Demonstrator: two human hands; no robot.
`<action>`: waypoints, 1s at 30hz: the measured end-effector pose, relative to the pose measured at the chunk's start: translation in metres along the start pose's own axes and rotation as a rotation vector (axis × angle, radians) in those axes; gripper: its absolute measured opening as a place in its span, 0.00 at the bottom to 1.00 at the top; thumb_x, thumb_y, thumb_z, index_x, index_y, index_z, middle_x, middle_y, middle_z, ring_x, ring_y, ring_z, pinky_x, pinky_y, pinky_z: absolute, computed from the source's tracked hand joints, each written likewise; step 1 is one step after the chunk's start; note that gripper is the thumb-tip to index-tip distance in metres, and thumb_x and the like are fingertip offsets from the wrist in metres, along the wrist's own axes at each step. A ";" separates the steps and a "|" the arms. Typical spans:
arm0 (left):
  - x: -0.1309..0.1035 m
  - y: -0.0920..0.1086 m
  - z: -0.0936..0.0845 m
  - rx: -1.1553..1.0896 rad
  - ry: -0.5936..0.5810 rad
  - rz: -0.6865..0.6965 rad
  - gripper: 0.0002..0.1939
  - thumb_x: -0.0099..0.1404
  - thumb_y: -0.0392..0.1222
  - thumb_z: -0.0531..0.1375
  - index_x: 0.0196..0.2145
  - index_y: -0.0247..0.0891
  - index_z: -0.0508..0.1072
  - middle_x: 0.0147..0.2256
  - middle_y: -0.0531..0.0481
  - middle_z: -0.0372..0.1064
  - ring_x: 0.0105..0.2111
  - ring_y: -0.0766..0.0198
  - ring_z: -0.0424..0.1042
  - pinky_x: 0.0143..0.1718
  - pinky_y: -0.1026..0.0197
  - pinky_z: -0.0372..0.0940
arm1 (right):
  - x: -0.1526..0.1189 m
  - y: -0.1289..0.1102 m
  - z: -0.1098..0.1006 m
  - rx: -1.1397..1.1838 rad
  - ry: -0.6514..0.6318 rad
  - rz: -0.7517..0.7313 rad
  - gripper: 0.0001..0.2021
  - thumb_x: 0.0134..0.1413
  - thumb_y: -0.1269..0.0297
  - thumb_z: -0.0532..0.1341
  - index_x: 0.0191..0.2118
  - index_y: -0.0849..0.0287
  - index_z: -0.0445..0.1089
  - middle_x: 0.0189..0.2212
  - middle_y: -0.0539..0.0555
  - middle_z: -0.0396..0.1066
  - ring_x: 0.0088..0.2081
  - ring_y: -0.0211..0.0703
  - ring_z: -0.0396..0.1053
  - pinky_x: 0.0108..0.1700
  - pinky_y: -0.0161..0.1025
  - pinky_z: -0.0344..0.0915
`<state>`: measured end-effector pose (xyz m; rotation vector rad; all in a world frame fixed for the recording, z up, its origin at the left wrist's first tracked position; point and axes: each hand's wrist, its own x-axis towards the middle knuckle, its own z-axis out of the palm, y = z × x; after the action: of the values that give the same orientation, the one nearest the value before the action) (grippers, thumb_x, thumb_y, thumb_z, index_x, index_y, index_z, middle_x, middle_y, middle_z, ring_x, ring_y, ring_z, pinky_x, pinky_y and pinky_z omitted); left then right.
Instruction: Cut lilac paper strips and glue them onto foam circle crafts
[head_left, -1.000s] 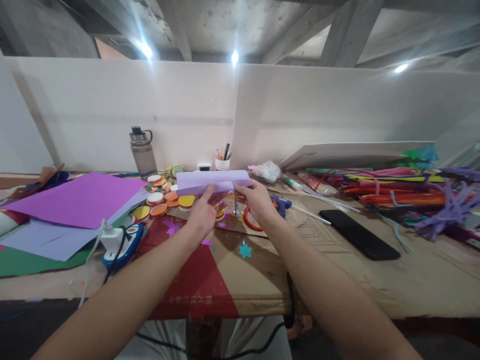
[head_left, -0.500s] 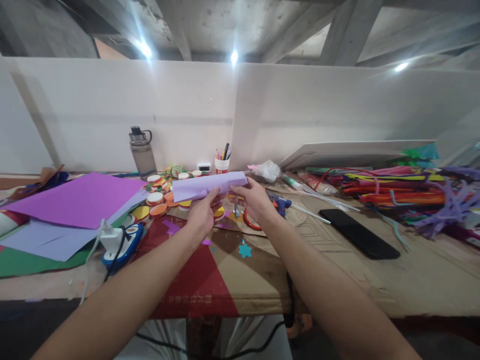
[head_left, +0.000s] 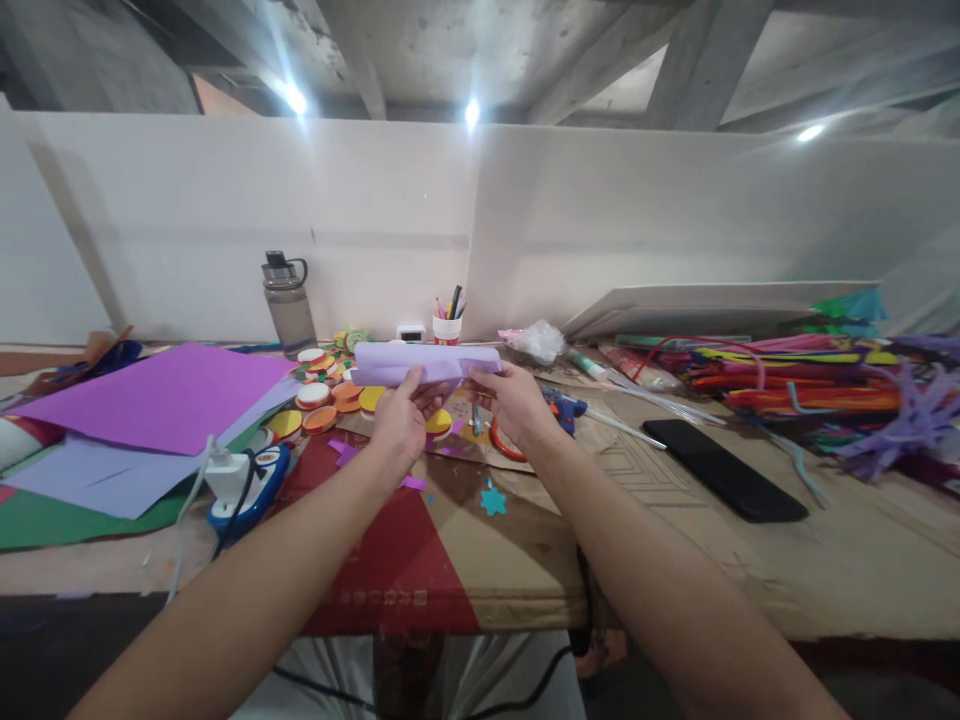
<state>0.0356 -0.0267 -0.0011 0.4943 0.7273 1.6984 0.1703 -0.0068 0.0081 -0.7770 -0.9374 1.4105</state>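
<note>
Between both hands, above the table, is a folded strip of lilac paper. My left hand pinches its lower edge near the middle, thumb on the near face. My right hand grips the right end, thumb on top and fingers underneath. Under the hands, partly hidden, lie yellow paper discs and the red-orange ring of a tape roll or handle. A blue glue gun rests just right of my right hand. Closer to me lies a teal paper flower shape.
At left are purple paper sheets and a blue-and-white power socket. Behind stand a water bottle and a pen cup. A black phone and bundled pipe cleaners lie at right, on cardboard.
The lilac paper has turned from a slight tilt to nearly level, and its face looks narrower. Both hands keep their hold; the whole view has shifted slightly.
</note>
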 end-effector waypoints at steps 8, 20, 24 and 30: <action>0.000 -0.001 0.002 0.020 0.013 0.099 0.08 0.58 0.30 0.62 0.37 0.33 0.71 0.30 0.47 0.76 0.26 0.64 0.75 0.24 0.66 0.65 | -0.003 -0.005 -0.001 0.016 -0.035 -0.039 0.19 0.39 0.63 0.70 0.38 0.55 0.63 0.31 0.47 0.70 0.30 0.35 0.71 0.27 0.31 0.68; 0.000 0.000 0.002 0.062 0.005 0.053 0.10 0.60 0.32 0.61 0.41 0.33 0.71 0.31 0.45 0.76 0.27 0.62 0.77 0.26 0.66 0.68 | -0.003 -0.005 -0.001 -0.153 -0.099 -0.140 0.15 0.36 0.60 0.71 0.29 0.59 0.68 0.25 0.47 0.68 0.27 0.37 0.71 0.32 0.37 0.72; -0.004 0.003 0.005 0.048 -0.016 0.014 0.08 0.63 0.33 0.58 0.41 0.31 0.71 0.30 0.43 0.76 0.29 0.60 0.77 0.29 0.63 0.70 | 0.001 -0.005 -0.004 -0.084 -0.091 -0.144 0.13 0.34 0.62 0.72 0.25 0.61 0.69 0.24 0.48 0.69 0.27 0.36 0.70 0.34 0.37 0.73; -0.005 0.007 0.008 -0.030 -0.019 -0.047 0.14 0.65 0.43 0.57 0.44 0.32 0.71 0.31 0.41 0.76 0.30 0.59 0.77 0.32 0.61 0.71 | 0.009 -0.001 -0.007 -0.101 -0.034 -0.176 0.10 0.37 0.65 0.69 0.27 0.60 0.69 0.26 0.49 0.70 0.28 0.37 0.71 0.35 0.37 0.74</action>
<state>0.0366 -0.0309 0.0096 0.4681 0.6933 1.6564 0.1766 0.0024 0.0063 -0.7282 -1.0834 1.2341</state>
